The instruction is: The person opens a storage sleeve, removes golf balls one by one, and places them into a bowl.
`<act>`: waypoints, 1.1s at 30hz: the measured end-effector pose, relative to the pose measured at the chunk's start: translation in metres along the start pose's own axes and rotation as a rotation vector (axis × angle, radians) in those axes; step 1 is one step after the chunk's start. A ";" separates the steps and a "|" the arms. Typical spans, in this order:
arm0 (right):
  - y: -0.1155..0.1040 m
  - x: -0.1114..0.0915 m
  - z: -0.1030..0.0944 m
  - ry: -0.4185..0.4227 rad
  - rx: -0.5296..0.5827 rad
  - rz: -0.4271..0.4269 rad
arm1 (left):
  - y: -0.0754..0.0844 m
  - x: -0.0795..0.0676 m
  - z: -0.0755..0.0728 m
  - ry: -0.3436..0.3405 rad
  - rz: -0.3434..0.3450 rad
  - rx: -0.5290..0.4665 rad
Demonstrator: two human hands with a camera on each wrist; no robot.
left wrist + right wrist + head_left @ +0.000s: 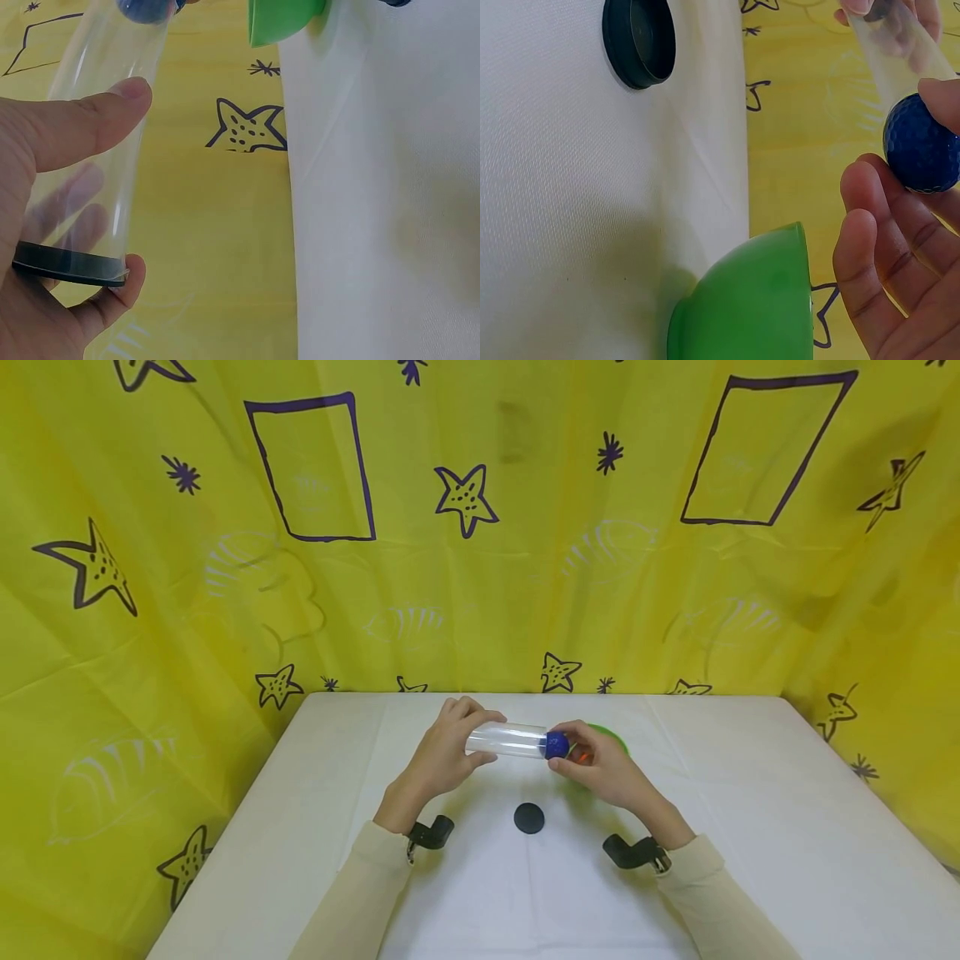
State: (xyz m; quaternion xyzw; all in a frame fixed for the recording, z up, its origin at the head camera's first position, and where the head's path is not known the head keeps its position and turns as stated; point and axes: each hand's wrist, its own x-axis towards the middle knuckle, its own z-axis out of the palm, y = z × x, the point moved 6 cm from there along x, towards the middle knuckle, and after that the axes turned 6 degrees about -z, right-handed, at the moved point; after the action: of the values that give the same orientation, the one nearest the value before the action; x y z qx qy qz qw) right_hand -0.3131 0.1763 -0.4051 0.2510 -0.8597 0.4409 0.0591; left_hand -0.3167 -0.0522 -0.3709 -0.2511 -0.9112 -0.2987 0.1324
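My left hand [444,747] grips a clear plastic tube [513,739], held nearly level above the table. In the left wrist view a black cap [71,264] closes the tube's end near the palm. A dimpled blue golf ball [922,146] sits at the tube's other end, partly within its mouth. My right hand [603,764] pinches this ball between thumb and fingers. How deep the ball sits is hard to tell. Behind the right hand, a green bowl [754,300] is partly hidden; something orange shows by the fingers in the head view.
A loose black cap [528,818] lies on the white table [480,893], nearer me than the tube. Yellow curtain [510,593] with stars and fish drawn on it hangs behind the table and at both sides. Each wrist wears a black camera mount [633,852].
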 end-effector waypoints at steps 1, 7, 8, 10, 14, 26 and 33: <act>0.000 0.000 0.000 0.000 0.004 0.003 | 0.000 0.000 0.000 -0.003 -0.002 -0.005; 0.002 -0.001 -0.002 -0.007 0.015 0.010 | 0.000 0.000 0.001 -0.002 -0.006 -0.012; 0.002 -0.002 -0.003 -0.008 0.017 0.009 | -0.001 0.000 0.002 -0.001 -0.006 -0.015; 0.002 -0.002 -0.005 -0.005 0.023 0.007 | -0.001 0.001 0.002 0.000 -0.006 -0.020; 0.004 -0.003 -0.013 0.018 0.026 0.018 | -0.002 0.001 0.002 0.003 -0.004 -0.030; 0.007 -0.005 -0.040 0.081 -0.007 0.061 | 0.000 0.000 0.000 0.014 0.003 -0.041; 0.010 -0.006 -0.052 0.099 -0.041 0.070 | -0.002 0.000 0.002 0.003 -0.008 -0.043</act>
State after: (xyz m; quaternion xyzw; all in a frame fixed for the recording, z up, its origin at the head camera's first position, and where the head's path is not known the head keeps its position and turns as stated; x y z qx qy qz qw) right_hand -0.3187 0.2244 -0.3835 0.1972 -0.8728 0.4370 0.0912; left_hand -0.3177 -0.0523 -0.3730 -0.2498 -0.9054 -0.3189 0.1272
